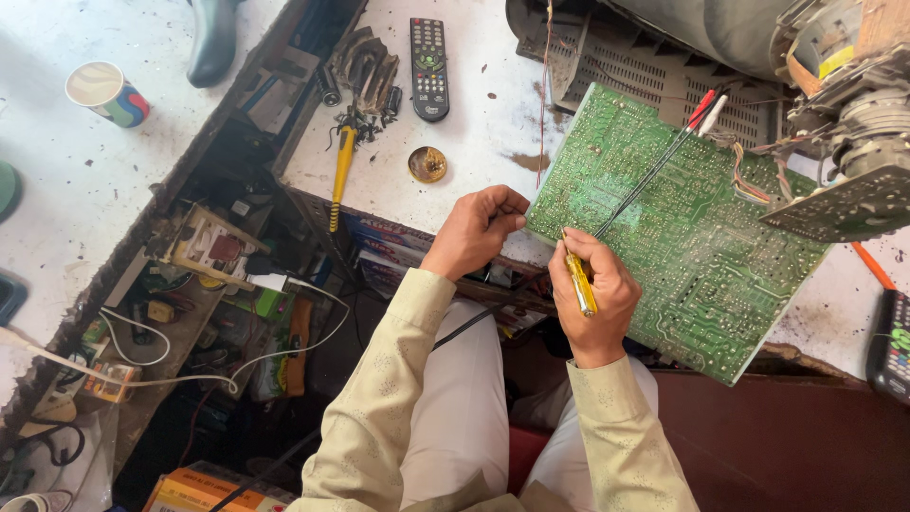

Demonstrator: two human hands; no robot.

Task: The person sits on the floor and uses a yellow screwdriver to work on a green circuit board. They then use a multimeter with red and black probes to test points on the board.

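Both hands at the corner of a green circuit board (682,237) lying solder side up on a stained white bench (474,123)

L hand (474,232) closed, fingers pinching the board's near-left edge; R hand (592,299) clamped round a yellow-handled screwdriver (580,284), held upright against the board just beside the L hand. Two thin probe leads w/ red & white tips (706,106) lie diagonally across the board. Board's far-right corner tucks under a TV tube neck assy (844,123). On bench near L hand: small brass dish (427,164), black remote (429,68), yellow-handled tool (339,175). Paper cup (106,93) well apart at far left
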